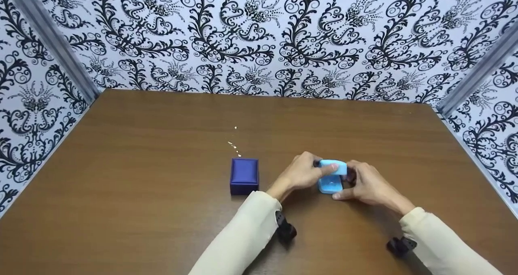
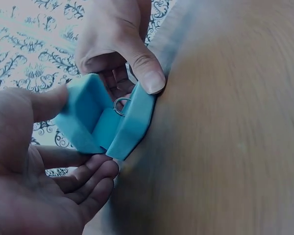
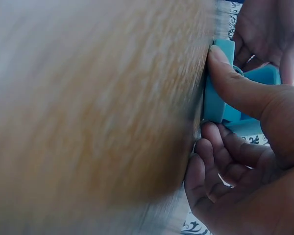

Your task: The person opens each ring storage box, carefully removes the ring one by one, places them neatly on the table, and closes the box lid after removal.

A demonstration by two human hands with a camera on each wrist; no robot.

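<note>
A light blue ring box (image 1: 332, 185) sits on the table with its lid partly raised. A silver ring (image 2: 118, 108) stands in its slot, clearest in the left wrist view. My left hand (image 1: 301, 170) pinches the lid, thumb on its outer face and fingers behind it. On the other side, my right hand (image 1: 369, 185) holds the base, its thumb (image 3: 230, 81) on the front edge and its fingers at the far side. A shiny dark blue box (image 1: 244, 176) stands closed, left of my left hand and touched by neither hand.
The brown wooden table (image 1: 141, 178) carries several small pale flecks (image 1: 234, 146) behind the dark blue box. Walls with black-and-white scroll patterns (image 1: 259, 36) border it at the back and both sides. A black wrist camera (image 1: 285, 228) hangs below the left sleeve.
</note>
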